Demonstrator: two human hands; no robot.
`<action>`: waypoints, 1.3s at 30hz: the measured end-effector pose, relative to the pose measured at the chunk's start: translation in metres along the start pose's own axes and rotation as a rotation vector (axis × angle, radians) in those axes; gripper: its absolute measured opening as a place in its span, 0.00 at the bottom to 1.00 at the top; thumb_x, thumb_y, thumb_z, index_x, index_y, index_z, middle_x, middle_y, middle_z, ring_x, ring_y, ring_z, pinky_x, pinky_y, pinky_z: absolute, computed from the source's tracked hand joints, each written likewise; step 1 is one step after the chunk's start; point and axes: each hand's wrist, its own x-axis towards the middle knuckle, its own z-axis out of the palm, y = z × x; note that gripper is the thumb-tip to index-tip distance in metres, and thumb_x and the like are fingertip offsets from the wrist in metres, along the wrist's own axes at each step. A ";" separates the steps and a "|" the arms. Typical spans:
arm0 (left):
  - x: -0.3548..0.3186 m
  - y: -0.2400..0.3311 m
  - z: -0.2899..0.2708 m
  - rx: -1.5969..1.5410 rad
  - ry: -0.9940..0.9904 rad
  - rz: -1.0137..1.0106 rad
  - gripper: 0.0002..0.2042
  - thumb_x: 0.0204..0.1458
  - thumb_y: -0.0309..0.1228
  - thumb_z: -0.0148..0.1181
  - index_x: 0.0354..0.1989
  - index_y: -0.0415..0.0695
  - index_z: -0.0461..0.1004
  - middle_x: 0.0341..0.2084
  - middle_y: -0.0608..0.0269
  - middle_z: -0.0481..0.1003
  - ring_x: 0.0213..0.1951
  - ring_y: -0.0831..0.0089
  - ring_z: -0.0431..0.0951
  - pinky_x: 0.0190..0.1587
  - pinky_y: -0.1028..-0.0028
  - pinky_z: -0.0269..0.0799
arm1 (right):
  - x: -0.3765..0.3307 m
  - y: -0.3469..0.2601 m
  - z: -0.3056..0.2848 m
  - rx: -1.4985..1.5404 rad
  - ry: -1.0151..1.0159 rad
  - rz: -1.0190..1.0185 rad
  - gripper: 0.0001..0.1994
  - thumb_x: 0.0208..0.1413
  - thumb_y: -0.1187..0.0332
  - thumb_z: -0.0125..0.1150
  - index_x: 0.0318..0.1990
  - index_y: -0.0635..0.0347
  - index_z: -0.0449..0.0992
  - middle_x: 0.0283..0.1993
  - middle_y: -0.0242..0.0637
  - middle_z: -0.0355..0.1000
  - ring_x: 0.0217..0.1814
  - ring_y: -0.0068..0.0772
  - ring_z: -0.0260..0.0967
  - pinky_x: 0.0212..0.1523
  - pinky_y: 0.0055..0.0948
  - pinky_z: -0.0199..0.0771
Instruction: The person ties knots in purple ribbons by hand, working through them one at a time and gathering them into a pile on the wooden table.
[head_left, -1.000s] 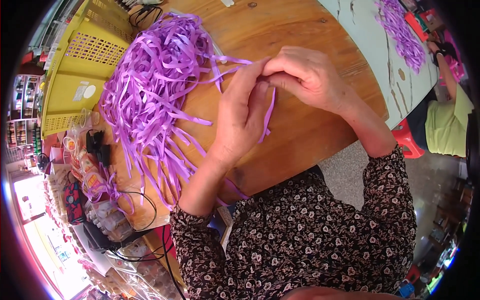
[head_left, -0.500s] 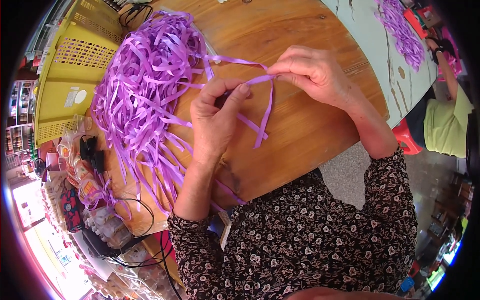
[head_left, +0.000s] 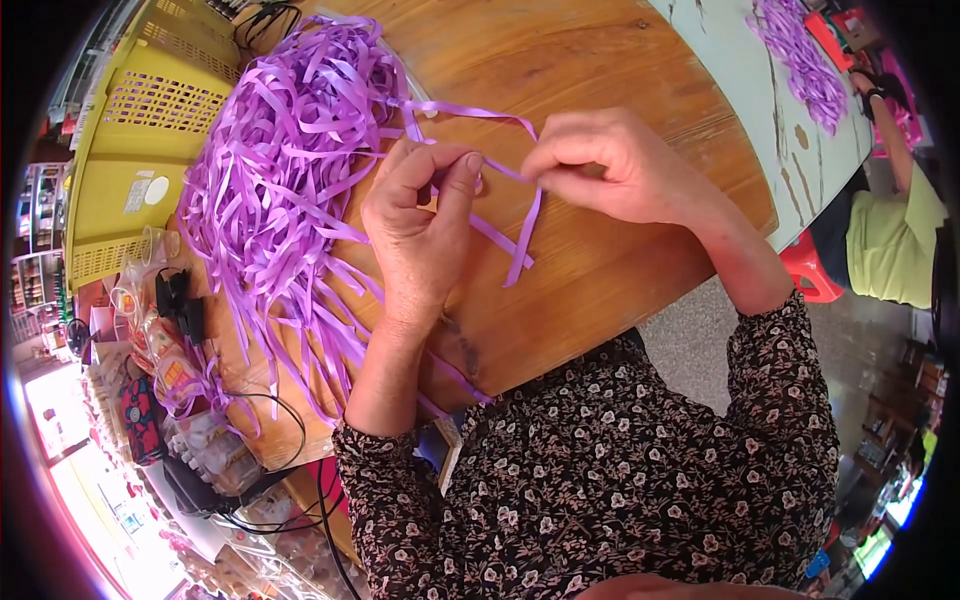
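Note:
A large tangled heap of purple ribbon point(head_left: 290, 150) lies on the wooden table point(head_left: 590, 290), left of my hands. My left hand point(head_left: 420, 210) is closed, thumb against forefinger, pinching a ribbon at the heap's right side. To its right, my right hand point(head_left: 610, 165) pinches the same ribbon strand point(head_left: 503, 170), which runs tight between the two hands. Another length point(head_left: 470, 110) arches from the heap over to the right fingertips. Two loose tails point(head_left: 520, 255) hang down below and rest over the tabletop. The exact grip point under my right fingers is hidden.
A yellow perforated plastic basket point(head_left: 165, 100) stands at the left. Below it are black cables point(head_left: 290, 420) and bagged small items point(head_left: 210, 450). At upper right, a marble-patterned table point(head_left: 800, 170) bears more purple ribbon point(head_left: 800, 65). A person in a yellow-green top point(head_left: 890, 250) works there.
My left hand has shifted slightly left and up. My right hand has moved slightly down and left, and the ribbon tails have lifted a little.

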 end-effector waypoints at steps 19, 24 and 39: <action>-0.016 0.005 0.028 -0.577 0.170 -0.263 0.03 0.52 0.20 0.57 0.35 0.37 0.74 0.29 0.68 0.75 0.30 0.86 0.70 0.32 0.86 0.65 | 0.013 0.004 0.035 -0.155 0.474 -0.281 0.12 0.48 0.80 0.61 0.41 0.59 0.78 0.33 0.32 0.72 0.33 0.24 0.70 0.30 0.23 0.70; -0.015 0.004 0.028 -0.559 0.197 -0.223 0.02 0.52 0.21 0.58 0.33 0.38 0.74 0.25 0.71 0.74 0.27 0.87 0.68 0.30 0.86 0.63 | 0.013 -0.001 0.041 -0.051 0.448 -0.143 0.11 0.48 0.79 0.62 0.41 0.61 0.75 0.33 0.31 0.73 0.34 0.22 0.70 0.34 0.21 0.72; -0.020 0.014 0.016 -0.859 0.106 -0.364 0.05 0.51 0.20 0.57 0.36 0.38 0.74 0.32 0.66 0.75 0.33 0.84 0.72 0.38 0.84 0.67 | 0.008 -0.011 0.030 0.395 0.317 -0.020 0.08 0.52 0.79 0.58 0.40 0.63 0.76 0.37 0.30 0.73 0.40 0.17 0.68 0.40 0.18 0.69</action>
